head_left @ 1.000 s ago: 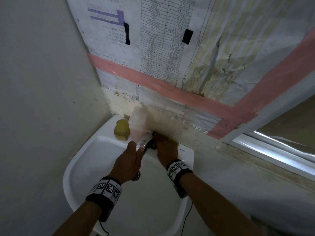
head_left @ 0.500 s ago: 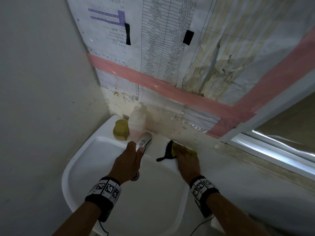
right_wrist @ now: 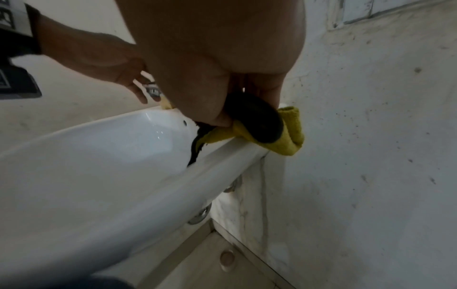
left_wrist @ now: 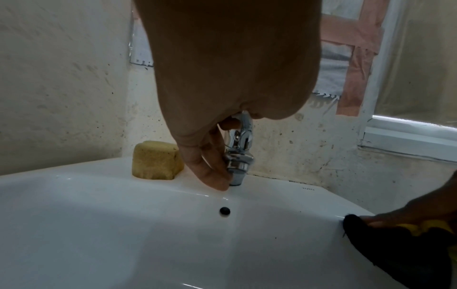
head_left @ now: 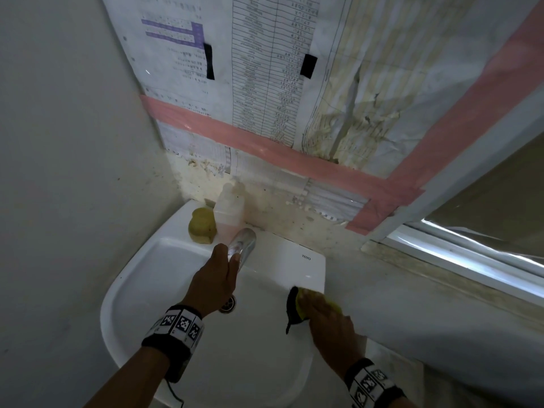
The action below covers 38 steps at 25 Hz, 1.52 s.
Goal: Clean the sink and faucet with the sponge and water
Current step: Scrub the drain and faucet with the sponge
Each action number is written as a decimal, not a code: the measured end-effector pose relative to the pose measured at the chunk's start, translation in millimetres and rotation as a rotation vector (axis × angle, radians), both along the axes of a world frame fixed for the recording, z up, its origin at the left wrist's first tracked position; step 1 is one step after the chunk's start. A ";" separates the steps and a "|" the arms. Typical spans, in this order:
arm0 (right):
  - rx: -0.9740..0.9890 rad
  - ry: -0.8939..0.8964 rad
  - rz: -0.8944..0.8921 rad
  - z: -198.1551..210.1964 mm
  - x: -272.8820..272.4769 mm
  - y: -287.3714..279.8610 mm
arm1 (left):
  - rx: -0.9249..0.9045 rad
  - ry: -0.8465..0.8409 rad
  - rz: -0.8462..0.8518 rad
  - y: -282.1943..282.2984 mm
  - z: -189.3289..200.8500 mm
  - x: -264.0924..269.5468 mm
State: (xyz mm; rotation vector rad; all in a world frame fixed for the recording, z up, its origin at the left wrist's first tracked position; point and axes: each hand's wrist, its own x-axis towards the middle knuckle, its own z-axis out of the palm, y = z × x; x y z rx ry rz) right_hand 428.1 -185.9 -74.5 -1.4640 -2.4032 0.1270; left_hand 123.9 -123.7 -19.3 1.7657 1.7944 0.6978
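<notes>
- Left hand (head_left: 213,282): fingers curled around the faucet (head_left: 242,245) at the sink's (head_left: 141,269) back edge; spout axis points toward the front edge.
- Right hand (head_left: 331,325): clamps the yellow-black sponge (head_left: 297,307) against the sink's right rim, long axis along the rim.

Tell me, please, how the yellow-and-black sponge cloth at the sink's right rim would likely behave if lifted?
The sponge cloth probably goes floppy: it already folds and drapes over the sink rim under the right hand. A dark strip dangles loose into the basin, so it would likely trail. It looks light, though wetness cannot be judged.
</notes>
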 end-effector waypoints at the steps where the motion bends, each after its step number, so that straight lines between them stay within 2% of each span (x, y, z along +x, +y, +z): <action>1: -0.024 0.001 0.012 5.7 -0.1 -4.8 | -0.002 -0.005 0.003 -0.5 1.1 0.5; 5: -0.344 0.076 -0.259 33.9 -4.0 9.8 | -0.021 -0.011 -0.004 -0.5 0.6 -1.1; 6: -0.453 0.167 -0.274 40.6 -6.0 17.8 | -0.026 -0.022 -0.015 -0.4 1.4 -2.9; 8: -0.668 0.454 -0.306 57.1 -12.1 33.0 | 0.000 -0.024 -0.029 -1.4 2.8 -5.1; 13: -1.170 1.047 -0.557 86.7 -33.9 44.4 | 0.258 0.074 0.039 -15.3 27.2 15.8; 15: -1.343 1.284 -0.613 97.3 -42.0 41.6 | 0.295 0.037 -0.025 -24.7 37.9 25.1; 16: -1.402 1.378 -0.627 102.4 -46.3 40.4 | 0.268 -0.001 -0.075 -29.7 39.4 29.0; 18: -1.463 1.503 -0.659 105.2 -52.5 39.4 | 0.081 -0.159 -0.165 -37.3 38.0 35.0; 20: -1.481 1.570 -0.725 104.3 -57.2 39.3 | -0.068 -0.292 -0.219 -40.1 29.3 40.7; 22: -1.502 1.601 -0.793 99.9 -60.0 39.0 | -0.130 -0.357 -0.256 -42.6 25.2 45.4; 24: -1.522 1.611 -0.837 97.0 -63.1 37.3 | -0.110 -0.368 -0.362 -45.6 25.5 47.5; 27: -1.544 1.610 -0.800 99.6 -64.9 34.7 | 0.010 -0.192 -0.428 -51.1 22.0 48.6; 29: -1.541 1.503 -0.717 103.6 -62.4 35.5 | 0.113 -0.102 -0.397 -51.1 14.3 46.8; 31: -1.493 1.303 -0.640 102.6 -57.7 38.5 | 0.153 -0.114 -0.355 -48.6 5.4 41.9; 35: -1.187 0.880 -0.501 98.0 -46.5 49.7 | 0.126 -0.158 -0.331 -37.7 16.5 37.8; 36: -1.125 0.849 -0.422 99.8 -45.4 51.8 | 0.103 -0.163 -0.328 -35.0 20.9 37.1; 38: -1.138 0.937 -0.249 104.5 -48.1 50.8 | 0.027 -0.226 -0.284 -30.3 26.4 35.9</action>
